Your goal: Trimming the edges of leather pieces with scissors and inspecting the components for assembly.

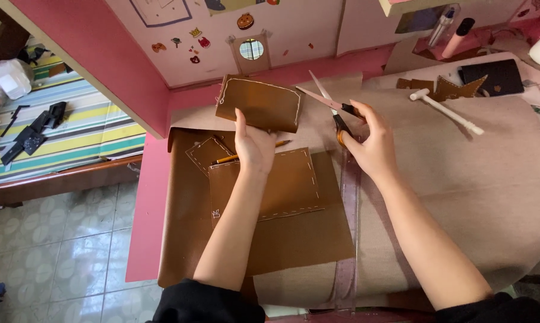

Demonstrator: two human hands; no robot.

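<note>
My left hand (pixel 253 145) holds up a brown leather pouch (pixel 261 103) with white stitching along its edge, gripping it by its lower edge. A thread end hangs at the pouch's left corner. My right hand (pixel 371 143) grips a pair of scissors (pixel 333 106) with orange and black handles; the blades are spread and point up-left toward the pouch's right side. Below the hands lie stitched brown leather pieces (pixel 288 185) and a pencil (pixel 246 155) on a large brown leather sheet (pixel 186 227).
A clear ruler (pixel 349 239) lies along the grey felt mat (pixel 473 179). A white mallet (pixel 446 112), leather scraps (pixel 446 88) and a dark wallet piece (pixel 494 76) sit at the back right. A pink wall (pixel 102 54) rises behind. A striped bed (pixel 72 131) and tiled floor lie left.
</note>
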